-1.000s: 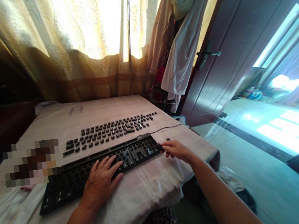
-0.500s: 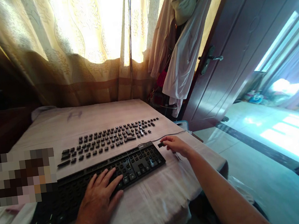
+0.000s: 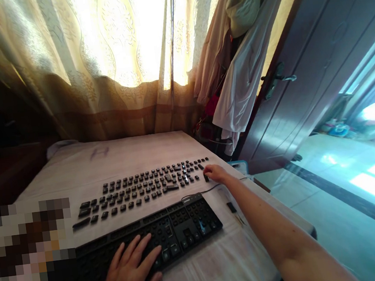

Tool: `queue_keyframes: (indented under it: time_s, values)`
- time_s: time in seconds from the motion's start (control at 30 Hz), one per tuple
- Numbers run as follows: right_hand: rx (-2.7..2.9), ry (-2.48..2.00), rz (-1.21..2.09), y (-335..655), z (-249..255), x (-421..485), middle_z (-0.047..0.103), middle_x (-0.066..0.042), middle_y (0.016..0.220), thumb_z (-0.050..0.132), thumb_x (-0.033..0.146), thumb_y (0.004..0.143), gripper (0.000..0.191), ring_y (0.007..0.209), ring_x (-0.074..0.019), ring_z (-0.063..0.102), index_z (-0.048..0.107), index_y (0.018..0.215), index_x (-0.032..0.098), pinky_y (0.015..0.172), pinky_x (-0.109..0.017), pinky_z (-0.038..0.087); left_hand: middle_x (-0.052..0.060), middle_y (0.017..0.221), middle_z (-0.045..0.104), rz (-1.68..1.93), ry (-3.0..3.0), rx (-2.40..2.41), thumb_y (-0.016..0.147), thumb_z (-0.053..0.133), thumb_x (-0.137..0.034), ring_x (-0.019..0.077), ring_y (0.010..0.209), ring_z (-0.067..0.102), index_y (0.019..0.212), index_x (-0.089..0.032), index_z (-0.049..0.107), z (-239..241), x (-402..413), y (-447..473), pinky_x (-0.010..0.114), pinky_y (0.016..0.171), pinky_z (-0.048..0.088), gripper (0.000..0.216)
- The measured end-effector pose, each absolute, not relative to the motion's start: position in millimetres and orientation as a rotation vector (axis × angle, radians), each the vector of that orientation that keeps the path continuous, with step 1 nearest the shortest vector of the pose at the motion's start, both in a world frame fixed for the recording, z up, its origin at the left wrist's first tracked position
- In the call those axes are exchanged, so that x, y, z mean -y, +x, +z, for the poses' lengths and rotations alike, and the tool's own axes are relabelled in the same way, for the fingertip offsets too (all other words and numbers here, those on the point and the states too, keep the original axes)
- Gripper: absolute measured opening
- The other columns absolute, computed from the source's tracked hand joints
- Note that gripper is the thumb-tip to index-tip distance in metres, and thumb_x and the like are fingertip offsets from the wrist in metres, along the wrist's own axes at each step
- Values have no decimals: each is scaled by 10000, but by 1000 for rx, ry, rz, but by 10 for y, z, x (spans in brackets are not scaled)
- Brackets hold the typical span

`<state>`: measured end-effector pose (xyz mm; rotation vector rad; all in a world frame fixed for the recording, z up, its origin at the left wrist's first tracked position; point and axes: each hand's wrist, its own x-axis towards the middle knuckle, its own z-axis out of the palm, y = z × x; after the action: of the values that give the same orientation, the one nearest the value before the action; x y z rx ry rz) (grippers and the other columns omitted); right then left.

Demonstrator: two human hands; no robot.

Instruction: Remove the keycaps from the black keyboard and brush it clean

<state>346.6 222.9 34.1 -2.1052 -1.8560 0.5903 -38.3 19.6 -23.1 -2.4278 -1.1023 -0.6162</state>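
Note:
A black keyboard (image 3: 187,225), many of its keycaps off, lies slanted across the cloth-covered table. My left hand (image 3: 131,268) rests on it palm down, fingers spread, holding nothing. Beyond the keyboard, loose black keycaps (image 3: 139,193) are laid out in rows. At the right end of these rows my right hand (image 3: 215,173) is closed, its fingertips on a tall dark keycap (image 3: 206,178) at the cloth. Nearer me, a small black piece (image 3: 231,207) lies beside thin pale sticks whose kind I cannot make out.
The keyboard's cable (image 3: 212,187) runs right over the table cloth (image 3: 148,152). Curtains (image 3: 120,39) hang behind, with clothes (image 3: 233,98) by the door (image 3: 303,80). A blurred-out patch (image 3: 29,242) covers the left edge. The table's right edge drops to a tiled floor (image 3: 319,188).
My right hand has moved away from the keyboard's corner to the end of the keycap rows, carrying the keycap. My left hand stays on the keyboard. The camera view has shifted slightly.

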Motion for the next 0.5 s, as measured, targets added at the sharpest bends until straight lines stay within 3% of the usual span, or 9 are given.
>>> queue_keyframes:
  time_s: [0.3, 0.43, 0.5]
  values:
    - [1858, -2242, 427, 3491, 189, -2104, 632, -99, 1300, 635, 360, 990, 345, 1083, -240, 663, 610, 1284, 182, 907, -456, 581, 1, 1364, 691, -582, -2423, 1057, 914, 596, -532, 272, 1164, 692, 1346, -406, 634, -280, -240, -409, 414, 947, 523, 452]
    - [1857, -2284, 356, 3413, 183, -2061, 711, -83, 1103, 680, 309, 958, 301, 1056, -237, 674, 642, 1221, 166, 960, -435, 551, 0, 1381, 680, -614, -2457, 1073, 918, 597, -535, 268, 1189, 675, 1369, -412, 615, -295, -241, -430, 400, 984, 501, 467]
    - [1862, -2289, 324, 3365, 191, -2073, 714, -83, 1098, 672, 303, 963, 276, 1060, -234, 673, 651, 1204, 170, 967, -429, 547, 2, 1380, 681, -607, -2448, 1069, 919, 598, -526, 268, 1185, 677, 1365, -409, 619, -282, -231, -433, 402, 978, 503, 461]
